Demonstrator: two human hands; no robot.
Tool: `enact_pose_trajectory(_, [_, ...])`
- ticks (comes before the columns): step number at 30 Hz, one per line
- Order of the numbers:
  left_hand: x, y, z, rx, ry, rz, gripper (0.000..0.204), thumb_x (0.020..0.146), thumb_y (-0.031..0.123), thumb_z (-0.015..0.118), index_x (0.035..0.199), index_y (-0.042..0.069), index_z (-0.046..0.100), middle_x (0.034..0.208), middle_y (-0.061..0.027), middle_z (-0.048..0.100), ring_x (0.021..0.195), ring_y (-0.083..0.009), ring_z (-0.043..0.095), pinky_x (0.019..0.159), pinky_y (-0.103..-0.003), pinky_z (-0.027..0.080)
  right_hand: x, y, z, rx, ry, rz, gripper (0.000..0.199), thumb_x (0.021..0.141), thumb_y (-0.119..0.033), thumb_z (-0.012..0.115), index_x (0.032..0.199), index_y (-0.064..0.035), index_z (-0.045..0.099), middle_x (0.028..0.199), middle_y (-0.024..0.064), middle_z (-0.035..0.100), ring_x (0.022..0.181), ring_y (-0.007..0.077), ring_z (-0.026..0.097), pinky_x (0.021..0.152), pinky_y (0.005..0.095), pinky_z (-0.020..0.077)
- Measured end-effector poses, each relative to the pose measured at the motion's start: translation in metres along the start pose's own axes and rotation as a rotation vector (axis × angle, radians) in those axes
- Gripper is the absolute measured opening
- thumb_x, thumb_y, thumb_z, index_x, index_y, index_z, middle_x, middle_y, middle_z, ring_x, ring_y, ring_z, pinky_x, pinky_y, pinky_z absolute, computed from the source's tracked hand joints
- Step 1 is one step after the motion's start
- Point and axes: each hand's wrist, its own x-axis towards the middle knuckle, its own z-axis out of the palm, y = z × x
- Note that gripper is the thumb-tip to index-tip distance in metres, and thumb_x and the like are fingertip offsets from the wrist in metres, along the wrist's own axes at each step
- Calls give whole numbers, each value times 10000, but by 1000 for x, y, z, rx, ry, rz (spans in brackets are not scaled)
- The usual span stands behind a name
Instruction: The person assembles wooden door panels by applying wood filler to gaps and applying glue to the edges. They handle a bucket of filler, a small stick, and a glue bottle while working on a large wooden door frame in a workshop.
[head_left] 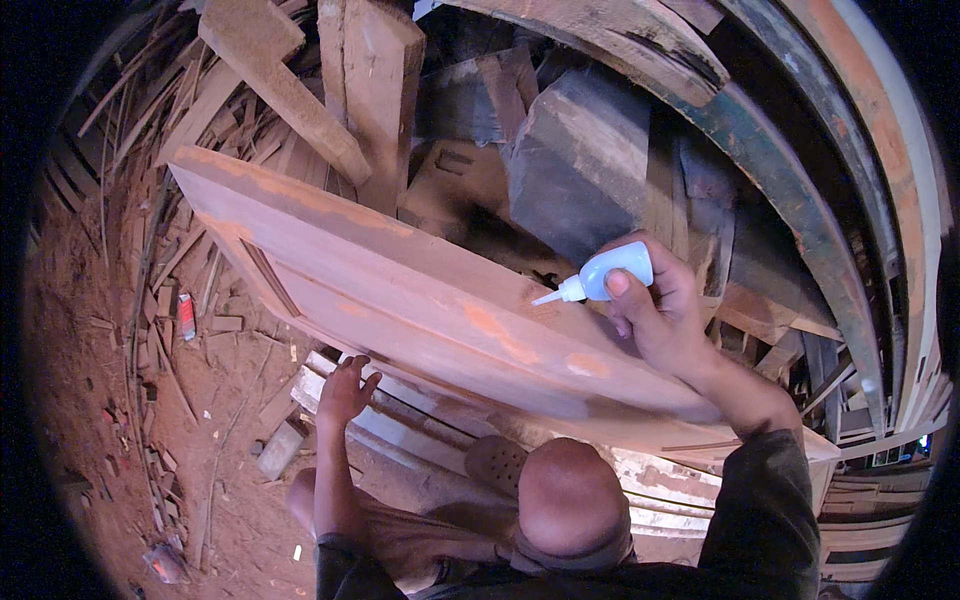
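My right hand (655, 305) grips a small white squeeze bottle (615, 273) with a narrow nozzle. Its tip points left, just over the top edge of a wooden panel door (400, 285), and I cannot tell whether it touches the wood. The door stands on its long side and runs from the far left to the near right. Patches of orange-brown filler (500, 333) mark its surface. By the door's lower edge is my left hand (345, 393), its fingers apart and nothing in it. Whether the fingertips touch the edge is unclear.
Behind the door are piled timber offcuts (375, 90) and a large grey block (580, 150). Long curved-looking boards (800, 200) stand at the right. Pale planks (400, 425) lie below the door. Scraps and a red tube (186, 316) litter the dusty floor at left.
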Motion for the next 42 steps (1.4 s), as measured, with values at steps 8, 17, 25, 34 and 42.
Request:
enact_pose_trajectory(8, [-1,7,-4,29,31,3,385,868,269,624,1134,-2,562,1067,-240,609,981,-400,599,830,-479,493,-1,-5,-1,-100,-29,21,205,939,-219,593,1005,-26,576,795,2,591,719,58,519,645,232,428])
enact_pose_trajectory(17, [-11,17,-14,50,50,16,380,859,270,634,1117,1,560,1059,-240,611,963,-405,604,806,-482,498,0,-1,0,-141,-37,0,188,941,-218,584,990,-37,581,761,-8,570,680,45,495,601,221,402])
enact_pose_trajectory(25, [-25,17,-20,48,34,-17,399,852,269,638,1130,2,540,1032,-243,606,941,-415,598,822,-484,485,1,4,-1,-136,-44,-16,203,948,-238,574,984,-38,575,722,-20,555,609,38,472,538,220,378])
enact_pose_trajectory(34, [-21,9,-13,61,28,27,399,868,282,618,1135,-3,540,1061,-249,600,982,-422,582,843,-488,474,1,1,1,-149,-48,-27,199,952,-237,571,985,-41,568,707,-26,537,596,34,462,532,215,370])
enact_pose_trajectory(42, [-18,21,-19,32,-4,-40,409,865,286,620,1139,-9,545,1060,-259,603,988,-426,582,842,-492,476,1,1,1,-134,-38,-27,184,955,-223,565,992,-42,564,714,-26,540,604,31,460,540,217,378])
